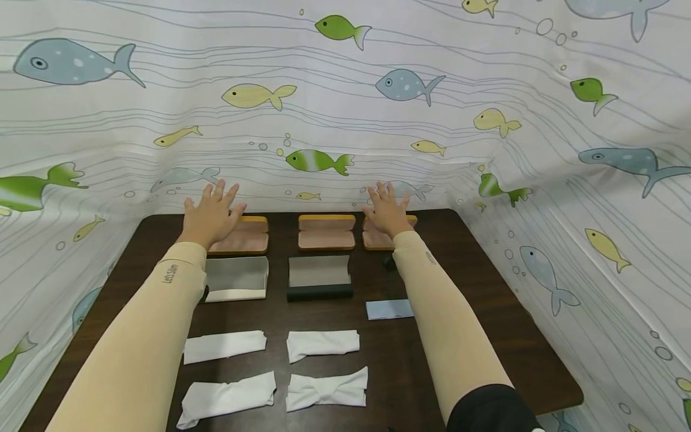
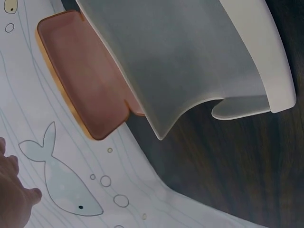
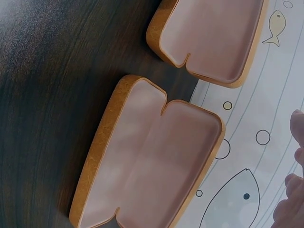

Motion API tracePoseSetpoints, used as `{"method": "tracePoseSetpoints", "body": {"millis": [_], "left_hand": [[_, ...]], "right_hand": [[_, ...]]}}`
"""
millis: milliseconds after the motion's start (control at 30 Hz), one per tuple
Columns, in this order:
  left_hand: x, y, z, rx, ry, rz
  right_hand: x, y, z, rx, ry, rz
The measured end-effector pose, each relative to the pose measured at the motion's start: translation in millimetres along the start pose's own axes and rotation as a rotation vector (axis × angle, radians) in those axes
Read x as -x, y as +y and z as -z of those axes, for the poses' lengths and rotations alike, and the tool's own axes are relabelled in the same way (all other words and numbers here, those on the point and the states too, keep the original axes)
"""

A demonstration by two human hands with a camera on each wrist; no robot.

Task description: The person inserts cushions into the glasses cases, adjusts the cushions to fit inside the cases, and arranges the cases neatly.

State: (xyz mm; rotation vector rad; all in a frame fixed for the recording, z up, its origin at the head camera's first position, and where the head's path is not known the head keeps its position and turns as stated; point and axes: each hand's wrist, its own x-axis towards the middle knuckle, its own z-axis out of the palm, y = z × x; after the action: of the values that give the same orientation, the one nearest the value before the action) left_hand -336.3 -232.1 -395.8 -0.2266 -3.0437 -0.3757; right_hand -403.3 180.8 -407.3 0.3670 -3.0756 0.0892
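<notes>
My left hand (image 1: 210,217), fingers spread and holding nothing, overlaps the back-left glasses case (image 1: 245,242) in the head view. The case stands open, tan outside with a pink lining. My right hand (image 1: 388,213) is likewise spread and bare, partly covering the back-right tan case (image 1: 375,240). Between them stands a matching open glasses case (image 1: 326,240). In the left wrist view, a white case with grey lining (image 2: 175,52) lies open, and my left hand (image 2: 14,197) shows at the lower left edge. Two pink-lined cases (image 3: 137,156) fill the right wrist view.
A black open case with grey lining (image 1: 320,292) stands mid-table. A light blue folded cloth (image 1: 388,309) lies near my right forearm. Several white folded cloths (image 1: 324,345) lie in front, one gathered like a bow (image 1: 327,390). A fish-print curtain (image 1: 345,120) surrounds the dark table (image 1: 486,312).
</notes>
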Motion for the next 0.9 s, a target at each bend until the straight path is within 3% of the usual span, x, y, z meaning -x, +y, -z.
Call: {"method": "tracePoseSetpoints", "body": {"millis": [900], "left_hand": [[3.3, -1.0, 1.5, -0.012, -0.002, 0.005]], "right_hand": [[-2.6, 0.1, -2.5, -0.047, -0.021, -0.001]]}}
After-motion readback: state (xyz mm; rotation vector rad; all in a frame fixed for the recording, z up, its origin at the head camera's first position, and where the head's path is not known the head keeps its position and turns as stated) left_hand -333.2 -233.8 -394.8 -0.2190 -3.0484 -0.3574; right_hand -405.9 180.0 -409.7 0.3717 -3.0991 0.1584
